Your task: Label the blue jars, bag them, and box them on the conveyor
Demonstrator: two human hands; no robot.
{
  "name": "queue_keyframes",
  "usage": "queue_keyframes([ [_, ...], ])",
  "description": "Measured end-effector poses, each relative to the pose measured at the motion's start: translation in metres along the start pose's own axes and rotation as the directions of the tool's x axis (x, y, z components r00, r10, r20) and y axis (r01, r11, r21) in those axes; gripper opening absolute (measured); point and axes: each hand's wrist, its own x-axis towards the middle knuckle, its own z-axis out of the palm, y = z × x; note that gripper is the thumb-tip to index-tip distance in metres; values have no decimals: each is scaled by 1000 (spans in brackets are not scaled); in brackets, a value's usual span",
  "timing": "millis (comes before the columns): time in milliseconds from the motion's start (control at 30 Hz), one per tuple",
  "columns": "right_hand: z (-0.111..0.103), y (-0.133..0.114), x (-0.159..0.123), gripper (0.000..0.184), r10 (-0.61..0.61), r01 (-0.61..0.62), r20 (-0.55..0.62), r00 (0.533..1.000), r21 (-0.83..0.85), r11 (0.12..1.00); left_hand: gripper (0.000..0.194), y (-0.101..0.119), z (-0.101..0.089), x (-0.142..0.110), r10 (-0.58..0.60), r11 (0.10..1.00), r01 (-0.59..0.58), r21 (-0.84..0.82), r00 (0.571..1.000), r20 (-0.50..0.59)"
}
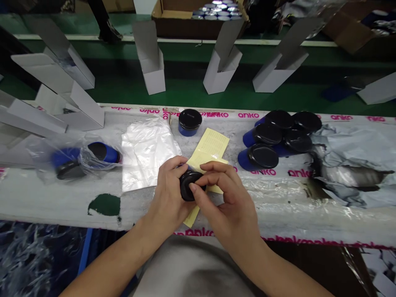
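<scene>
My left hand (171, 192) is wrapped round a small blue container with a black lid (187, 190), its top facing me. On the lid rest the pinched thumb and fingers of my right hand (227, 194); whether they grip a small part there I cannot make out. Beneath my hands lie yellow printed slips (212, 144). Just beyond stands another black-topped blue container (189, 122). A stack of clear plastic bags (148, 148) lies left of my hands. To the right is a cluster of several similar containers (258, 157).
Several open white boxes (154, 78) stand along the green strip (182, 74) behind the bench. Two bagged blue containers (103, 152) lie at left. Crumpled grey plastic (355, 173) covers the right side. A cardboard box (173, 24) with shiny round-topped pieces is at the back.
</scene>
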Motion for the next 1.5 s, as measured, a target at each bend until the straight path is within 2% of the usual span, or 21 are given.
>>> queue_keyframes([
  [100,2,1,0,5,59,-60,14,998,98,993,60,-1,-1,0,19,1000,-19,-3,1000,24],
  [233,-2,-1,7,20,247,-254,61,967,260,931,62,-1,-3,1,11,1000,-10,-26,999,41],
  [333,-8,-2,14,19,280,-294,91,956,277,915,65,-2,-2,1,-5,999,6,-43,1000,29],
  [433,-13,0,19,18,184,-196,100,978,126,972,67,-3,1,-2,-19,999,21,-39,999,32],
  [533,-18,5,27,10,60,-54,120,991,-54,997,85,-4,4,-3,-57,998,59,-37,997,52],
  [600,-21,9,34,18,-25,47,166,986,-128,991,96,-2,-1,0,-94,996,95,0,988,120],
  [667,-23,13,39,31,-141,197,297,944,-166,966,93,4,-14,6,-131,990,111,91,960,249],
  [733,-23,17,42,43,-251,354,434,865,-173,919,89,12,-38,14,-157,979,96,179,916,368],
  [767,-23,19,43,45,-287,413,479,829,-180,893,85,15,-53,19,-155,976,78,203,905,395],
  [833,-23,22,44,46,-332,496,518,789,-218,840,68,18,-89,29,-128,971,42,235,923,362],
  [933,-24,23,48,44,-382,583,542,748,-264,768,28,8,-141,42,-87,924,26,383,986,143],
  [967,-25,21,50,44,-400,609,553,731,-264,748,28,1,-154,45,-96,884,51,465,993,74],
  [1000,-26,18,53,46,-416,628,558,718,-263,732,38,-7,-165,46,-129,835,79,544,990,55],
  [1067,-23,5,59,52,-444,660,568,693,-254,707,64,-25,-176,46,-222,741,88,666,968,119],
  [1133,-10,-18,68,53,-445,687,606,659,-245,684,73,-41,-178,45,-300,695,54,717,928,220],
  [1200,16,-46,77,50,-398,709,688,607,-244,662,75,-49,-178,46,-354,706,71,705,897,265],
  [1233,33,-61,83,49,-335,702,730,596,-271,659,76,-49,-179,48,-377,725,109,680,889,259],
  [1300,74,-87,95,55,-207,682,802,560,-304,666,71,-41,-185,57,-392,762,211,612,903,178],
  [1400,130,-109,109,71,-161,678,839,520,-290,675,45,-20,-200,76,-321,804,309,508,945,-68],
  [1467,152,-114,114,61,-147,691,864,482,-272,669,34,-8,-208,95,-271,817,331,472,943,-192],
  [1500,156,-115,117,55,-142,700,876,461,-260,665,32,-6,-210,107,-256,824,329,462,942,-216],
])
